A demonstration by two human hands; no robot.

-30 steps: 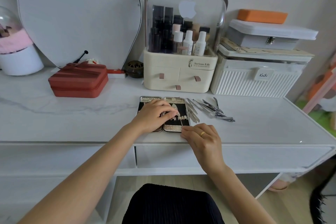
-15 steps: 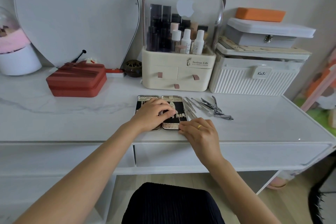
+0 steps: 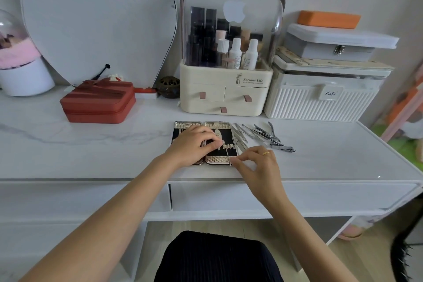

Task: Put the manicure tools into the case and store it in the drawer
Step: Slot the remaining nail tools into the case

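Note:
An open manicure case (image 3: 217, 160) with gold edges and a black lining lies flat on the white dresser top. My left hand (image 3: 194, 144) rests on the case, fingers curled, fingertips pinching the upper end of a thin metal tool (image 3: 226, 152) over the right half. My right hand (image 3: 256, 165) pinches the tool's lower end at the case's near right corner. Several loose steel manicure tools (image 3: 263, 135) lie fanned out just right of the case. The shut drawer (image 3: 274, 197) sits below the tabletop edge.
A red zip case (image 3: 98, 105) sits at the back left. A cream cosmetics organiser (image 3: 226, 96) with a clear lid stands behind the case, with a white ribbed box (image 3: 320, 101) and stacked boxes to its right. A curved mirror (image 3: 91, 18) leans on the wall.
My right hand has shifted slightly and now pinches the thin tool's lower end. My left hand stays on the case.

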